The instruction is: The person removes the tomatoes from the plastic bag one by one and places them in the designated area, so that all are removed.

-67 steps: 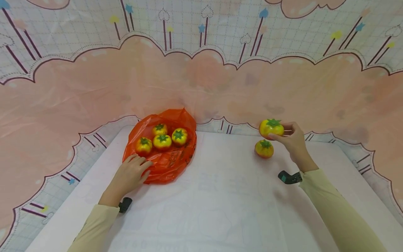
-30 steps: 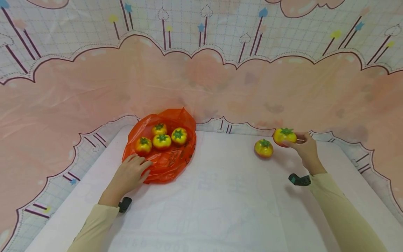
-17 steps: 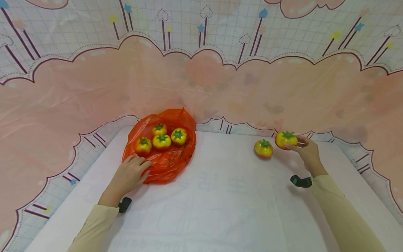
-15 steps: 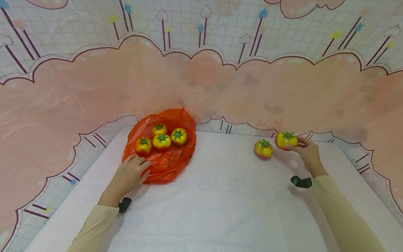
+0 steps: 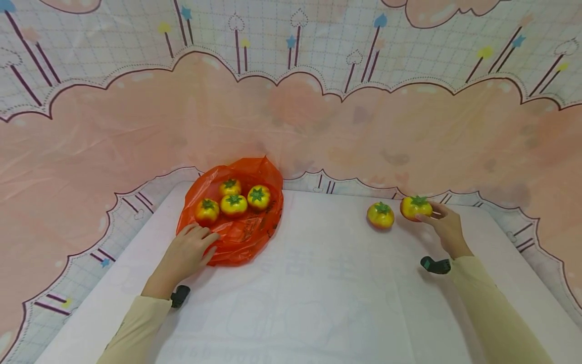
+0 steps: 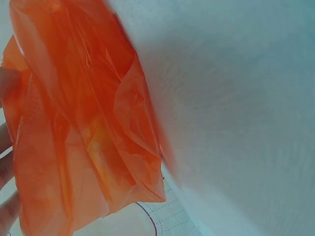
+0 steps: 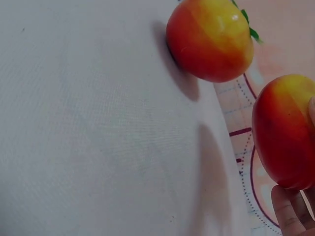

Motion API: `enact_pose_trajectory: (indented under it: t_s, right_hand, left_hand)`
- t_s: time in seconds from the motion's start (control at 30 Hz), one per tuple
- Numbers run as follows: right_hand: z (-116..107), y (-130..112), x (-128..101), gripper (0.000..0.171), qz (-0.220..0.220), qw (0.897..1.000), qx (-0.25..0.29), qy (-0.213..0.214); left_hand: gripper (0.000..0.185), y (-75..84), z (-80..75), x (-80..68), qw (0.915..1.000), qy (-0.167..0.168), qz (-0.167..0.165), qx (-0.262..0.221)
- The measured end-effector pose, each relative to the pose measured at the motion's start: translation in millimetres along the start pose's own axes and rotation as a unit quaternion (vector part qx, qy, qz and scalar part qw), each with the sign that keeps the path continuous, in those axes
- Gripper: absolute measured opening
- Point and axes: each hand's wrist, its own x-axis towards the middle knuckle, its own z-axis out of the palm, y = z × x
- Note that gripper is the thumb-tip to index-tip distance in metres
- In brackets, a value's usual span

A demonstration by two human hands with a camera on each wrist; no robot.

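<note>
A red plastic bag (image 5: pixel 238 237) lies open at the left, with several yellow-red tomatoes (image 5: pixel 234 206) with green leafy tops inside. My left hand (image 5: pixel 192 247) holds the bag's near left rim. In the left wrist view, fingertips (image 6: pixel 7 169) show along the edge of the bag. At the right, my right hand (image 5: pixel 443 225) grips a tomato (image 5: pixel 416 208) between thumb and fingers. In the right wrist view, this held tomato (image 7: pixel 285 132) is above the table, its shadow apart from it. Another tomato (image 5: pixel 381 216) sits on the table just to its left.
A white cloth (image 5: pixel 291 303) covers the table. Behind it hangs a pink backdrop (image 5: pixel 318 131) with printed candles and scalloped lines. A small black camera is on each wrist, the right one (image 5: pixel 435 265) standing out over the table.
My right hand has carried its tomato right and down, from above the other tomato to beside it, and has sunk slightly further in the last half second. Left hand and bag stay still.
</note>
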Motion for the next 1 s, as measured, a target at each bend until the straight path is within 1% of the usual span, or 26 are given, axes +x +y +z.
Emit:
enact_pose_trajectory:
  t_s: [0.2, 0.27, 0.33, 0.57, 0.8, 1.0]
  right_hand:
    - [1.0, -37.9, -35.9, 0.071, 0.017, 1.000, 0.017, -0.016]
    - [2.2, -45.5, -43.4, 0.070, 0.020, 0.999, 0.020, -0.019]
    - [3.7, -48.4, -46.1, 0.068, 0.028, 0.999, 0.025, -0.016]
    - [9.2, -46.1, -44.3, 0.066, 0.041, 0.999, 0.027, -0.017]
    - [13.1, -39.8, -38.8, 0.070, 0.035, 0.999, 0.024, -0.034]
    - [15.5, -33.3, -35.0, 0.073, 0.039, 0.998, 0.021, -0.040]
  left_hand:
    - [0.032, -1.7, 2.4, -0.4, 0.9996, 0.021, 0.015, 0.007]
    - [0.032, -2.0, 2.6, -0.5, 0.9996, 0.023, 0.017, 0.007]
    - [0.032, -1.8, 2.1, -0.5, 0.9996, 0.022, 0.016, 0.005]
    - [0.031, -1.1, 0.8, -0.8, 0.9999, 0.009, 0.011, 0.007]
    - [0.030, -0.9, 1.8, -1.1, 0.9999, 0.002, 0.004, 0.010]
    - [0.030, -0.5, 1.9, -1.2, 1.0000, 0.000, 0.000, 0.006]
